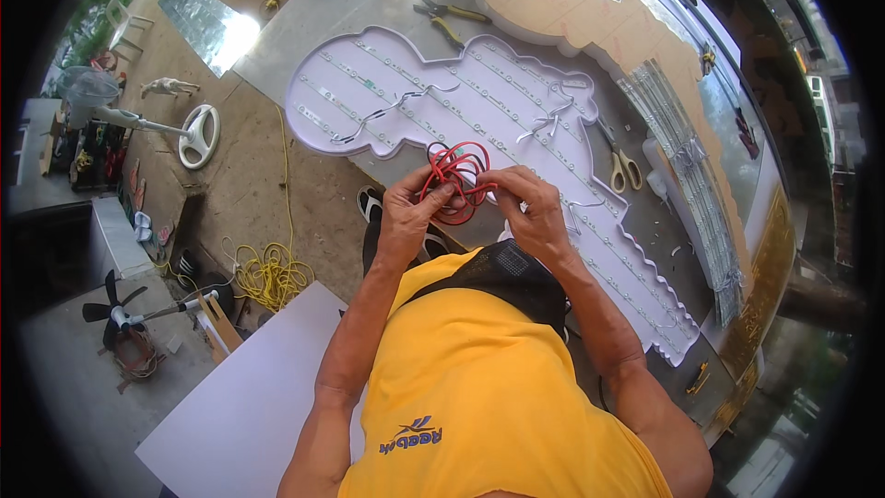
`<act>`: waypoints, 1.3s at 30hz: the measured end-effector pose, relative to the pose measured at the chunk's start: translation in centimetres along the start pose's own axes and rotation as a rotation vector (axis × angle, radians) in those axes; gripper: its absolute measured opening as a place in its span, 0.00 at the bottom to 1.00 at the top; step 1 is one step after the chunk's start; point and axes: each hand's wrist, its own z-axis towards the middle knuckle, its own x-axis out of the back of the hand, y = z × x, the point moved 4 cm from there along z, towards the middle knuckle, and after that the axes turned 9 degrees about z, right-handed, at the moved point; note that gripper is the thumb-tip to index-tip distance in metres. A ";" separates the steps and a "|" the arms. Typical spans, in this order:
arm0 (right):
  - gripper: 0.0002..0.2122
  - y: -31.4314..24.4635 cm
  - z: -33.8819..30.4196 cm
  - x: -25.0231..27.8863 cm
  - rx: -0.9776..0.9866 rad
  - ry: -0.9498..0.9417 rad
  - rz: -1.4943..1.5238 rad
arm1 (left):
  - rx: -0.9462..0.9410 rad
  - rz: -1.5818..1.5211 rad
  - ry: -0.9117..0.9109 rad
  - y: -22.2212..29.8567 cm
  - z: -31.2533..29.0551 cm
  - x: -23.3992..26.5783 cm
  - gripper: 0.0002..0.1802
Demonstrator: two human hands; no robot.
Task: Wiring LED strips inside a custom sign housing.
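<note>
Yellow shirt (498, 378) fills the near view, and just past it there's this loopy red and black wire (472, 159) held up by a white shaped panel (392, 78). Left hand (410, 209) has the bundle pinched under its thumb, right hand (533, 207) pinches 1 red strand. LED strips (370, 86) line the panel, with 1 pair of scissors (613, 151) beside it and pliers (466, 13) beyond.
</note>
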 end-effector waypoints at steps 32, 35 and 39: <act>0.07 4.4 2.4 1.6 -0.272 0.185 1.080 | -0.317 0.529 -0.010 2.7 0.1 -0.9 0.29; 0.07 4.1 2.4 1.6 -0.237 0.181 1.107 | -0.132 0.279 -0.023 1.8 0.7 -0.1 0.20; 0.07 3.6 2.4 1.4 -0.233 0.130 0.983 | 0.006 0.064 -0.012 0.3 1.3 0.9 0.14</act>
